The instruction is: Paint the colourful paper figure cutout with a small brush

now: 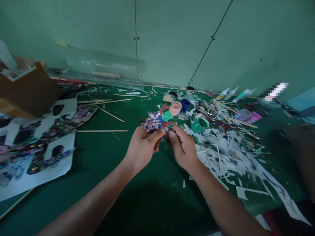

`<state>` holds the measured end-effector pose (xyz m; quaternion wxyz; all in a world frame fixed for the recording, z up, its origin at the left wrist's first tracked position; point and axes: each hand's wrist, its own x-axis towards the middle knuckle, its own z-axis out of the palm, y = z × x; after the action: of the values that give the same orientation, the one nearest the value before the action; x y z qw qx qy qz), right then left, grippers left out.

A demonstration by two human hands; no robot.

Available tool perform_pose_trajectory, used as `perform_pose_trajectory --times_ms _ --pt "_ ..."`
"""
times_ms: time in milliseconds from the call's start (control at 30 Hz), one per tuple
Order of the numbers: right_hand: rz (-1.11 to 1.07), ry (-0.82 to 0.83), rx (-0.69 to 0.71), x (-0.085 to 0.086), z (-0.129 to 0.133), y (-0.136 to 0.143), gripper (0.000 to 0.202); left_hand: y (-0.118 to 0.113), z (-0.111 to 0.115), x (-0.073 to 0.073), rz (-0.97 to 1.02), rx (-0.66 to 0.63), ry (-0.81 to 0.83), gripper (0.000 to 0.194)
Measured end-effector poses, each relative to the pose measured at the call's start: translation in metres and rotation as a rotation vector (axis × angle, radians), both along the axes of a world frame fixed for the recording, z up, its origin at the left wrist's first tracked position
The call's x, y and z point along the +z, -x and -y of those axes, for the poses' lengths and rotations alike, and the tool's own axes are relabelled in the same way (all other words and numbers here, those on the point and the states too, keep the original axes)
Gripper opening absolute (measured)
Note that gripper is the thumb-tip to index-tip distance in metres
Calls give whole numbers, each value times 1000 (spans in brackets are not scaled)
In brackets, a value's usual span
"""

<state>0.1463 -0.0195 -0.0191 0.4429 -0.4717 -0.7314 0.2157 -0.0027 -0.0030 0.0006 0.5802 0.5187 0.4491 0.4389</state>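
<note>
My left hand grips a painted cutout, blue and peach like a flower, with reddish-brown strips and a green piece beside it. The thumb lies along its lower edge and the fingers are curled behind. Close by on the right, my right hand is closed in a pinch at that lower edge. What sits between its fingertips is small and mostly hidden. Just beyond the hands stand a peach paint jar, a blue paint jar and a green paint jar.
White paper scraps lie heaped on the green tabletop at right, with glue bottles behind. Thin wooden sticks, painted sheets and a cardboard box are at left. Another person's blurred arm shows far right.
</note>
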Motion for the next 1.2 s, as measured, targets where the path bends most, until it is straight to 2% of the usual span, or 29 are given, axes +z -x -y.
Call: perform_pose_trajectory --times_ms 267,633,1033,1200 --pt "-62 56 57 4 1 0 24 5 -1 5 -100 -15 -51 29" --pt "-67 31 76 3 0 -1 26 8 2 14 -239 -82 -116 31" --pt "-62 8 94 2 1 -1 21 10 -1 9 -35 -130 -56 28" --pt "-18 -12 84 3 1 -3 22 11 -1 9 -136 -136 -74 33"
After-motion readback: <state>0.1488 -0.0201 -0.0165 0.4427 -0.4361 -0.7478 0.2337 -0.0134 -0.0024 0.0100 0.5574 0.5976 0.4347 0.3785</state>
